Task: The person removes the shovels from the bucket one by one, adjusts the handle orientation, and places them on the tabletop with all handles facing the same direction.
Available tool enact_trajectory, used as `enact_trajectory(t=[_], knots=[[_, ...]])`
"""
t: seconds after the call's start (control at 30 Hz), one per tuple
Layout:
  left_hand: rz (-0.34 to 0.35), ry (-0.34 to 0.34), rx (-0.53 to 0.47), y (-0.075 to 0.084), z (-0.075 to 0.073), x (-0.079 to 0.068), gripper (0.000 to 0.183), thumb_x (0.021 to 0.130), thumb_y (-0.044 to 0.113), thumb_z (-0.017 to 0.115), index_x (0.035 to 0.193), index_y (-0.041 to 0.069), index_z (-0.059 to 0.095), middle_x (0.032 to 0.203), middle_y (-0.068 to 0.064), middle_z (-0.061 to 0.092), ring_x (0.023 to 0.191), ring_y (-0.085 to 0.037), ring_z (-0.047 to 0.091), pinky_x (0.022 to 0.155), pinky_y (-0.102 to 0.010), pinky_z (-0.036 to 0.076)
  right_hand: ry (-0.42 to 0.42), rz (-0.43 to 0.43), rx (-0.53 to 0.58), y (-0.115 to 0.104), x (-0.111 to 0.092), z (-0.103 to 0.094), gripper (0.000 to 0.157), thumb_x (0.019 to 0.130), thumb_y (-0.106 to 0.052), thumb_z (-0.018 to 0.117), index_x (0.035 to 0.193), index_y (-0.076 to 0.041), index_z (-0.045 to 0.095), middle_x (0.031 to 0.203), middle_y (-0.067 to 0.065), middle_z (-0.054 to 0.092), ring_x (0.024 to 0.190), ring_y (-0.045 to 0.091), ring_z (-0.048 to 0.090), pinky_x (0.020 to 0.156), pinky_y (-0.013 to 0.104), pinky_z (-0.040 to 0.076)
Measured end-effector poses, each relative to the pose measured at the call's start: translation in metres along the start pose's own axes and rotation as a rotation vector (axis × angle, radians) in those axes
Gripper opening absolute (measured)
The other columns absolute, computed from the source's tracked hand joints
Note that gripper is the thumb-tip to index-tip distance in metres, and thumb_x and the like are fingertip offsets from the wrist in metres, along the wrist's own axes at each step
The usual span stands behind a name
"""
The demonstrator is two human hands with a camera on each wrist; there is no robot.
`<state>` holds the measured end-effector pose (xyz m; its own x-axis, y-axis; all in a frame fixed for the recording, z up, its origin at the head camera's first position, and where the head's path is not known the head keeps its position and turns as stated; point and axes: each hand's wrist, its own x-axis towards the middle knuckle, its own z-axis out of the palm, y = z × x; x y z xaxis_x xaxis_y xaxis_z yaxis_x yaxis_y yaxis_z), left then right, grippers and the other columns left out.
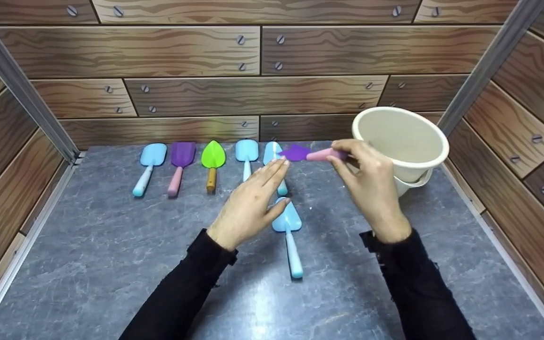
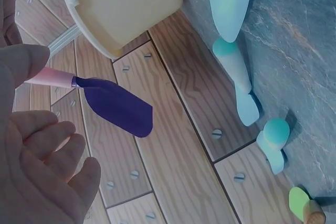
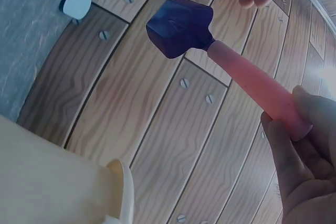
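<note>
My right hand [image 1: 371, 184] pinches the end of a toy shovel's pink handle [image 3: 252, 82] between thumb and fingers. Its purple blade [image 1: 295, 152] points left, raised above the table. Close to the blade's tip, my left hand [image 1: 250, 203] is held out with fingers extended and nothing in its grasp. That hand partly covers two light blue shovels in the row, one with its blade [image 1: 247, 150] fully showing, the other [image 1: 272, 150] beside it. Another light blue shovel [image 1: 293, 250] lies nearer me, just under my left thumb in the head view.
A cream bucket [image 1: 435, 159] stands at the back right, behind my right hand. Along the back left lie a light blue shovel [image 1: 153, 155], a purple one with pink handle [image 1: 182, 155] and a green one [image 1: 213, 155]. Wood-patterned walls [image 1: 191, 52] enclose the grey table [image 1: 97, 264].
</note>
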<state>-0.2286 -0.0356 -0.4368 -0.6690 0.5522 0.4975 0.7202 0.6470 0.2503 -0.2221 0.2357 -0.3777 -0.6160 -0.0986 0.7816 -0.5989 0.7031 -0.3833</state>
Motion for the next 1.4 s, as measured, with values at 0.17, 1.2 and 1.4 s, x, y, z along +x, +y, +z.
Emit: enact_trajectory(t=[0.17, 1.2, 1.4], knots=[[-0.018, 0.035, -0.027, 0.000, 0.002, 0.000, 0.075, 0.114, 0.027, 0.080, 0.178, 0.003, 0.048, 0.183, -0.018, 0.053, 0.168, -0.038, 0.057, 0.139, -0.055, 0.051, -0.022, -0.035, 0.007, -0.005, -0.006, 0.007, 0.025, 0.100, -0.010, 0.093, 0.120, 0.002, 0.086, 0.117, 0.016, 0.090, 0.104, 0.031, 0.088, 0.096, 0.040, 0.073], [0.091, 0.101, -0.159, -0.011, -0.003, -0.001, 0.029, 0.102, -0.004, 0.085, 0.128, 0.006, 0.076, 0.122, -0.009, 0.082, 0.113, -0.025, 0.083, 0.099, -0.035, 0.074, -0.271, -0.195, 0.132, -0.029, -0.023, 0.019, 0.020, 0.108, -0.013, 0.085, 0.124, -0.002, 0.083, 0.120, 0.014, 0.088, 0.111, 0.026, 0.087, 0.097, 0.039, 0.075], [0.144, 0.023, -0.138, -0.024, -0.013, -0.010, 0.033, 0.097, -0.004, 0.088, 0.123, 0.011, 0.073, 0.117, -0.005, 0.079, 0.109, -0.025, 0.080, 0.097, -0.038, 0.072, -0.303, -0.136, 0.066, -0.017, -0.016, 0.007, 0.027, 0.115, -0.018, 0.078, 0.136, -0.001, 0.083, 0.134, 0.016, 0.087, 0.124, 0.032, 0.085, 0.109, 0.047, 0.072]])
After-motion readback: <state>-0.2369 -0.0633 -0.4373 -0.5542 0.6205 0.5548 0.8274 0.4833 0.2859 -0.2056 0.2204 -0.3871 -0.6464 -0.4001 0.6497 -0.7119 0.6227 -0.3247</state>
